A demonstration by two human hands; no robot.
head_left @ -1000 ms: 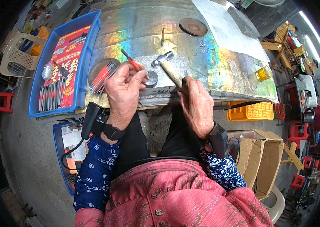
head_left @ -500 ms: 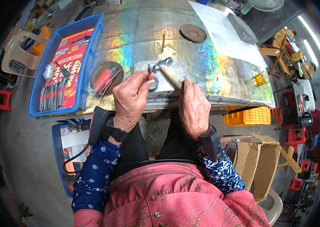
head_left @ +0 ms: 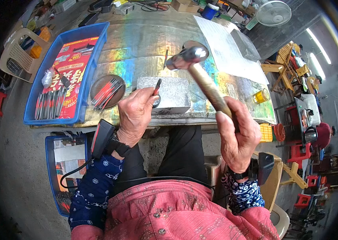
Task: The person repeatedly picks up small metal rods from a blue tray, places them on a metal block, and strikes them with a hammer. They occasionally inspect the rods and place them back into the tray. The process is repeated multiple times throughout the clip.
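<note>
My left hand [head_left: 133,112] is closed in a pinch on a slim red-and-black rod [head_left: 158,85], its dark tip pointing up, at the near left edge of a grey block [head_left: 175,90]. A small dark round piece [head_left: 156,101] shows beside those fingertips, partly hidden. My right hand [head_left: 239,136] is wrapped around the wooden handle of a hammer [head_left: 209,88]. Its shiny metal head is raised above the table, apart from the block. Left of the block, several similar red-and-black rods [head_left: 105,93] lie in a round brown dish [head_left: 120,83].
A blue tray [head_left: 28,116] with more rods stands at the table's left. Another dark rod [head_left: 166,58] lies beyond the block. White sheets [head_left: 227,52] cover the far right, and a small yellow jar [head_left: 261,96] stands near the right edge. A fan [head_left: 273,14] is behind.
My right hand has lifted the hammer off the block and carried it up and to the right. My left hand still pinches the rod, which now leans a little.
</note>
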